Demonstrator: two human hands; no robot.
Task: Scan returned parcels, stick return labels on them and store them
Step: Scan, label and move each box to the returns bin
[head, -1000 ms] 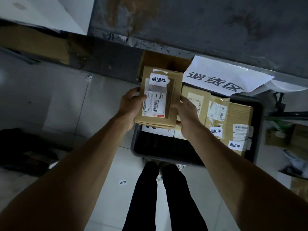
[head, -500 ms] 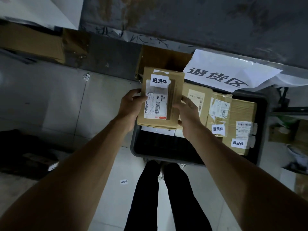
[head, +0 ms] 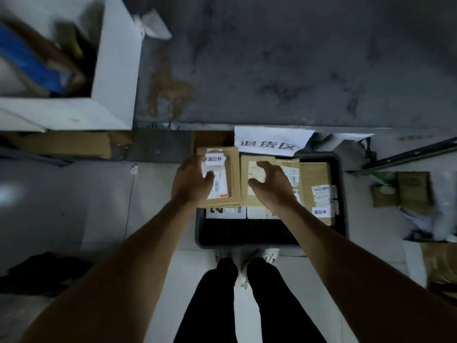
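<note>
Head view: a dark plastic crate (head: pixel 272 240) stands on the pale tiled floor (head: pixel 99 194) against a grey wall, with the person's dark trouser legs and light shoes just in front of it. In the crate lie several cardboard parcels side by side. The left-hand parcel (head: pixel 233 179) lies flat at the crate's far left corner, bearing a white return label (head: pixel 215 159) printed in black characters above a shipping label with a barcode. The left hand (head: pixel 191 180) hovers over this parcel's left edge, its grip released, fingers spread and lightly bent, thumb over the shipping label; whether it touches the cardboard cannot be told. The right hand (head: pixel 272 184) is likewise released, fingers loosely curved above the neighbouring parcel (head: pixel 254 164), grasping nothing. Further right lies a larger taped parcel (head: pixel 314 174) with its own return label near the front. A white paper sign (head: pixel 269 141) with large characters leans behind the crate. At upper left a white shelf unit (head: pixel 116 78) appears, blurred.
</note>
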